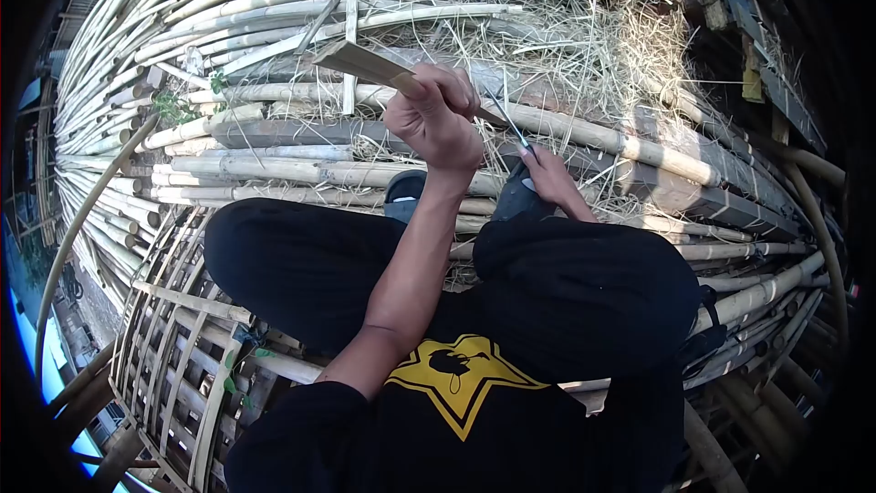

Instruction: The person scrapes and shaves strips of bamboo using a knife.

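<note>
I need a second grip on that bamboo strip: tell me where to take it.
Take the bamboo strip on its free flat end, up and left of the left hand, coming from the left. That end sticks out bare; the right hand and a thin blade crowd the other.

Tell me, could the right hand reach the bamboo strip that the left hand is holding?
Probably yes. The right hand holds a blade just below the left hand, which grips the bamboo strip. Nothing lies between them, though the right hand is already occupied.

Sunlit bamboo poles (pixel 274 169) and straw (pixel 584 46) underfoot
</note>
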A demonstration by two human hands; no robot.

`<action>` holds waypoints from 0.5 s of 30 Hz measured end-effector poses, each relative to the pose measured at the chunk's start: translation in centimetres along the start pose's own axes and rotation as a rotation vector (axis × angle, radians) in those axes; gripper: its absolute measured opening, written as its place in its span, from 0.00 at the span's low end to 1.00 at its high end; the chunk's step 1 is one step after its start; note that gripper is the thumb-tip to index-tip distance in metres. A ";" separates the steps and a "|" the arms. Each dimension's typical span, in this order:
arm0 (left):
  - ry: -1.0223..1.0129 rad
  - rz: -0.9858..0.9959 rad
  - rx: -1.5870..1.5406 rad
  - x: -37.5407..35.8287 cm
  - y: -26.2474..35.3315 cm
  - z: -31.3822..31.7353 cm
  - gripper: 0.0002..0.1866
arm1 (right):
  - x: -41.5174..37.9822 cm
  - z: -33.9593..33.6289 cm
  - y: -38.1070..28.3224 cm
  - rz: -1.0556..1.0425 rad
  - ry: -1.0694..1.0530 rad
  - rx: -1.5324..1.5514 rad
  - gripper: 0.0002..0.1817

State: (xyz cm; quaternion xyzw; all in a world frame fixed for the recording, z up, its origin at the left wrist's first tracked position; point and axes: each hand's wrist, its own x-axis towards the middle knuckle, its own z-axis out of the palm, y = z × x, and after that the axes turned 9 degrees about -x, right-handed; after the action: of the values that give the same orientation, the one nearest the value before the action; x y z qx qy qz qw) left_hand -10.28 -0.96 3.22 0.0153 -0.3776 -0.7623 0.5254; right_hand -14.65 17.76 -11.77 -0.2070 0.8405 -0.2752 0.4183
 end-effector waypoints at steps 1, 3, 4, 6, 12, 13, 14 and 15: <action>-0.026 -0.005 -0.005 0.3 0.4 0.1 0.29 | 1.0 0.2 1.0 0.000 -0.136 0.271 0.23; -0.043 0.016 0.018 0.4 0.4 0.2 0.29 | 0.6 -1.7 0.2 0.144 -0.510 0.976 0.22; -0.021 0.017 -0.002 0.3 0.1 0.1 0.29 | 1.0 -1.7 0.6 0.139 -0.508 0.975 0.22; 0.001 0.031 -0.025 0.4 -0.1 -0.1 0.29 | 2.2 -1.6 1.4 0.107 -0.619 1.380 0.21; -0.020 0.016 0.133 0.5 -0.2 -0.2 0.31 | -1.0 -5.0 -6.7 -0.261 0.474 0.171 0.16; -0.018 0.042 0.088 0.4 -0.3 -0.3 0.30 | -2.2 -6.3 -8.8 -0.353 0.551 0.125 0.16; -0.020 0.072 0.040 0.5 -0.5 -0.3 0.29 | -2.7 -7.0 -9.4 -0.352 0.552 0.126 0.16; -0.021 0.072 0.040 0.6 -0.5 -0.2 0.29 | -3.0 -7.5 -9.9 -0.491 0.636 0.140 0.15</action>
State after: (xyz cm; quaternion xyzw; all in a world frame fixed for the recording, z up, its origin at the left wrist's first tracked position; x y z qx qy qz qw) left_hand -10.90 -1.49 2.98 0.0043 -0.3984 -0.7354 0.5481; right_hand -17.98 14.12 0.01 -0.2772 0.8329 -0.4735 0.0726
